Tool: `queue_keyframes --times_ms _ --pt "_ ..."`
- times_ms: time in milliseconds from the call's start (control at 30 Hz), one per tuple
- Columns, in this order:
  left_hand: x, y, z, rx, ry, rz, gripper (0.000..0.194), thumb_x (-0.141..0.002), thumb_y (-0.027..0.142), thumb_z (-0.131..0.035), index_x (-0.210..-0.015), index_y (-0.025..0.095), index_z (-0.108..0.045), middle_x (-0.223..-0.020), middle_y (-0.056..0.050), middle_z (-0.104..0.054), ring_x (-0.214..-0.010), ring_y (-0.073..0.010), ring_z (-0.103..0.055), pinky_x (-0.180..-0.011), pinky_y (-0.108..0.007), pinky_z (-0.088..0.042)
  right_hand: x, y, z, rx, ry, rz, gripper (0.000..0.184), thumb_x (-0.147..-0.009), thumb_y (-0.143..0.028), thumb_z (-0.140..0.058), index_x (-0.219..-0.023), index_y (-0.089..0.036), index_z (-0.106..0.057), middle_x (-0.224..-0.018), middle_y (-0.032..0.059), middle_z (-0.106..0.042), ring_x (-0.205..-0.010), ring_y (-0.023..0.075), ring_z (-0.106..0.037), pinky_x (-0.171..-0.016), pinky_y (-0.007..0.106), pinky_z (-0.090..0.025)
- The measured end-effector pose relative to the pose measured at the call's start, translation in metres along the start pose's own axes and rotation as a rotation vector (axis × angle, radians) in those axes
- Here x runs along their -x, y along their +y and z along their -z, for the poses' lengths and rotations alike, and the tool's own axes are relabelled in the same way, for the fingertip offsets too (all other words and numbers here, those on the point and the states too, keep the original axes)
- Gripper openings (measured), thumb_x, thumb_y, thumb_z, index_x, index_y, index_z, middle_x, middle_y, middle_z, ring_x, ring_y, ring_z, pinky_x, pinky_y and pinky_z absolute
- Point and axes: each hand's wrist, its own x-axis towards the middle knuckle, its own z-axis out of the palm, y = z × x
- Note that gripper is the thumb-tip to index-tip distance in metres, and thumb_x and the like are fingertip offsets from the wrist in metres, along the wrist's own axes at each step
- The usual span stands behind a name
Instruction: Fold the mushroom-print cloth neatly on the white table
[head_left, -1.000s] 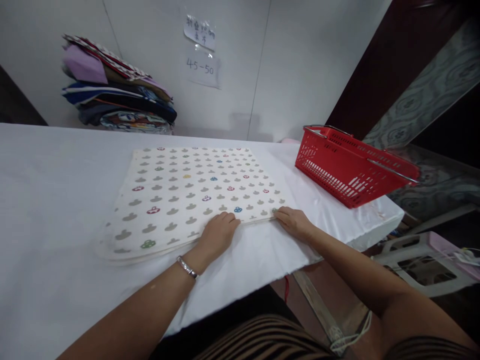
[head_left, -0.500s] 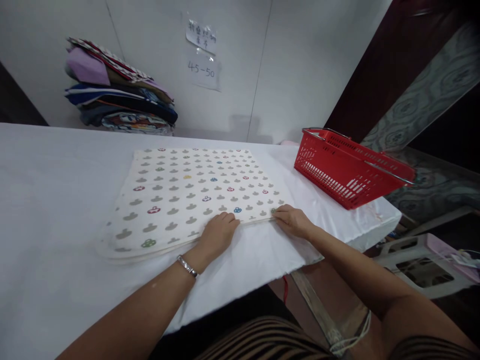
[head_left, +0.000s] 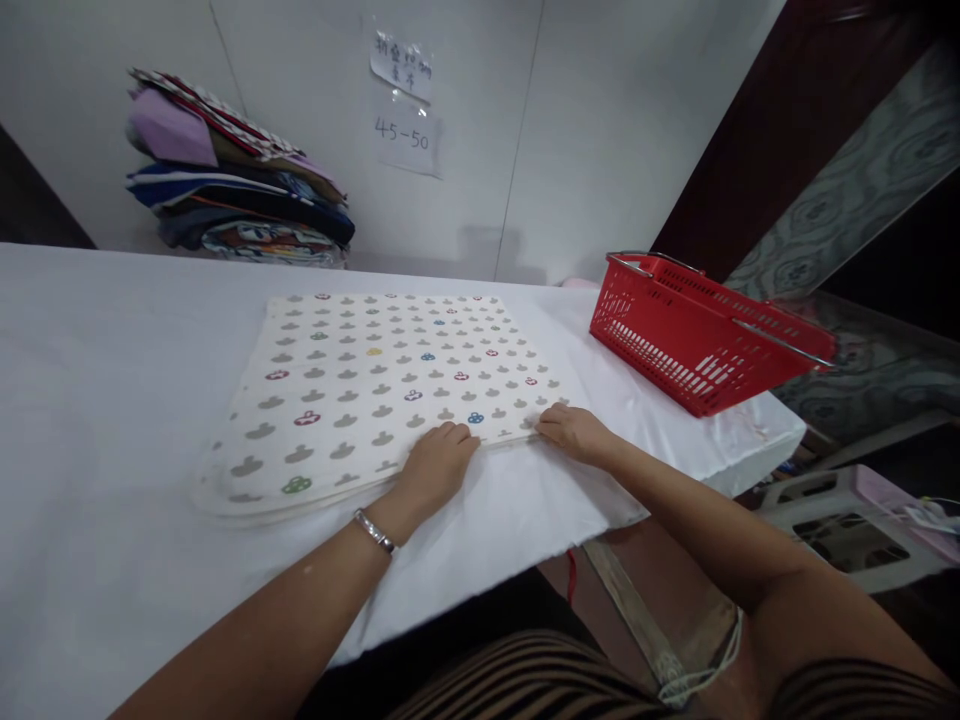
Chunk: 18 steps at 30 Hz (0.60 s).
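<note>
A folded white cloth (head_left: 390, 385) with grey and coloured mushroom-like prints lies flat on the table, its layers showing along the near edge. My left hand (head_left: 439, 465), with a silver bracelet at the wrist, is closed on the middle of that near edge, fingers together on top and thumb hidden. Farther right, my right hand (head_left: 574, 432) pinches the same edge close to the near right corner. Its fingertips cover a small part of the print.
White sheeting (head_left: 97, 400) covers the table. A red shopping basket (head_left: 675, 350) with metal handles stands at the right end. At the back left is a stack of folded fabrics (head_left: 240, 195) against the wall. Paper signs (head_left: 405, 130) hang on the wall. A pale stool (head_left: 825, 520) stands below right.
My right hand has slid slightly left along the near edge, covering a green print that showed before. My left hand and the cloth look nearly unmoved.
</note>
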Motion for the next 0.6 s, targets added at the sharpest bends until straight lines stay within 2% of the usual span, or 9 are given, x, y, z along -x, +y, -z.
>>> queue_keyframes --times_ms 167,300,600 --pt "-0.001 0.001 0.002 0.03 -0.01 0.007 0.023 -0.088 0.011 -0.039 -0.087 0.016 -0.061 -0.085 -0.006 -0.058 -0.083 -0.0187 -0.05 -0.071 -0.032 -0.042 -0.004 -0.001 0.002 0.102 -0.024 0.056 0.028 -0.094 -0.018 -0.034 -0.082 -0.015 -0.059 -0.084 0.0085 -0.057 -0.078 0.0179 -0.048 -0.066 0.028 -0.036" --pt "0.0 0.0 0.001 0.018 0.008 0.003 0.023 -0.087 0.011 -0.038 -0.087 0.017 -0.061 -0.086 -0.005 -0.059 -0.083 -0.0186 -0.05 -0.071 -0.033 -0.042 0.0 0.003 0.001 0.093 0.013 0.099 0.027 -0.093 -0.019 -0.034 -0.081 -0.015 -0.058 -0.083 0.0089 -0.056 -0.078 0.0182 -0.047 -0.068 0.029 -0.037" --pt "0.002 -0.001 -0.002 0.006 -0.004 -0.01 0.023 -0.087 0.009 -0.038 -0.089 0.018 -0.06 -0.086 -0.005 -0.058 -0.083 -0.019 -0.049 -0.071 -0.033 -0.042 0.012 0.004 -0.009 0.038 0.017 0.029 0.027 -0.094 -0.022 -0.034 -0.091 -0.017 -0.06 -0.09 0.0082 -0.059 -0.082 0.0184 -0.05 -0.073 0.031 -0.041"
